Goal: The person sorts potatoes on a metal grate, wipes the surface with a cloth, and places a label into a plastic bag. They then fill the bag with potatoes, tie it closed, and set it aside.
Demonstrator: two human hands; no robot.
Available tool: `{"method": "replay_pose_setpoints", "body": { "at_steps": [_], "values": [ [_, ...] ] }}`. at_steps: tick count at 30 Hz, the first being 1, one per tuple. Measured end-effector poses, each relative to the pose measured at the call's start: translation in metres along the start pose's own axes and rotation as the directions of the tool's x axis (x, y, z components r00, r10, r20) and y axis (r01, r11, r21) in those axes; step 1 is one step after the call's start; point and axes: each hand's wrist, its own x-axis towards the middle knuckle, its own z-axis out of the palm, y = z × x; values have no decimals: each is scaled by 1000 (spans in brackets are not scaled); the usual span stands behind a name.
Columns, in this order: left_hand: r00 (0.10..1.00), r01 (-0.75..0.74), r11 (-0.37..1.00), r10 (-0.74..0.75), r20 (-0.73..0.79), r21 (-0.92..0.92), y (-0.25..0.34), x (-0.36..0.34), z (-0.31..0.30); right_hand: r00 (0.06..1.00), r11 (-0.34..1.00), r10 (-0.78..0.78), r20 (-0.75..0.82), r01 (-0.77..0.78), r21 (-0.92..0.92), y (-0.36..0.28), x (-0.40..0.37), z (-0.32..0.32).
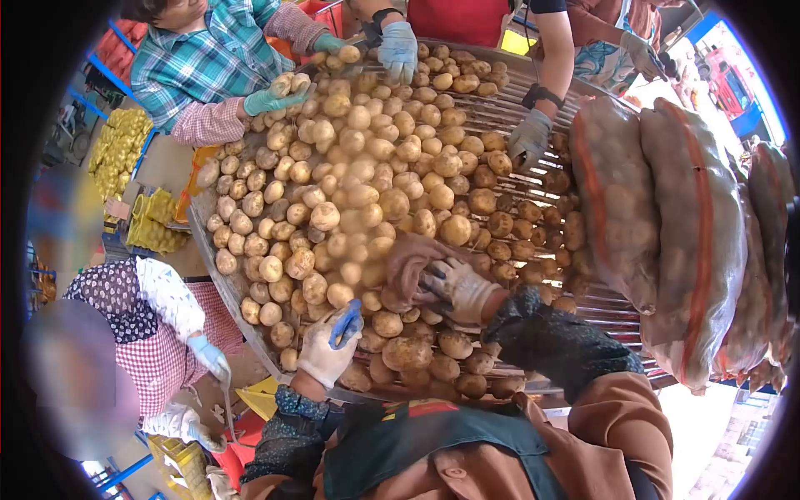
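Many potatoes point(325, 217) cover a slatted table point(604, 321), chiefly seven to one o'clock.
Left hand point(327, 348), seven o'clock, clasps a blue object point(345, 325); right hand point(460, 287), four o'clock, clutches brown cloth point(407, 268) near centre. Keeping the cloth bunched should help control.

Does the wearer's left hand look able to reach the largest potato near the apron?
Probably yes: the left hand is close, with only smaller potatoes between it and the largest potato, though the blue object it holds might hinder grasping.
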Motion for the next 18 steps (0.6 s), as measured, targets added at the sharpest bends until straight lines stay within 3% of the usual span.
{"method": "replay_pose_setpoints", "body": {
  "at_steps": [2,4,6,8,9,10,11,12,13,14,15,16,18],
  "values": [
    [998,48,999,-49,44,24,10,5,-8,998,995,5,-63,-11,-97,22,28,-1],
    [992,95,995,-98,82,40,12,5,-12,968,922,47,-248,-138,-361,46,37,-12],
    [999,3,998,-6,49,67,6,4,-21,869,871,281,-407,-409,-273,67,39,-31],
    [999,42,998,-43,12,46,2,-5,-24,711,807,425,-560,-578,-122,87,29,-33],
    [999,52,996,-53,10,75,-3,-12,-26,713,838,470,-520,-545,10,89,22,-36],
    [998,55,993,-56,4,102,-6,-18,-27,759,817,479,-441,-569,-92,82,12,-29],
    [987,154,981,-159,32,119,4,-22,-30,791,789,496,-357,-583,-195,60,-4,-25],
    [988,149,983,-152,21,110,1,-27,-30,785,760,604,-137,-619,-196,32,-12,-24],
    [988,153,984,-155,15,95,-7,-34,-28,827,755,555,86,-457,-470,-3,-12,-26],
    [987,159,984,-161,13,82,-11,-36,-24,892,794,403,203,-230,-563,-3,-15,0],
    [968,241,967,-246,46,81,1,-35,-27,866,850,486,119,-436,-296,-34,-16,8],
    [970,234,969,-238,50,75,2,-33,-24,883,854,398,249,-258,-451,-43,-8,12],
    [969,215,961,-232,84,175,3,-30,-19,835,845,329,441,-52,-532,-31,27,-4]
  ]
}}
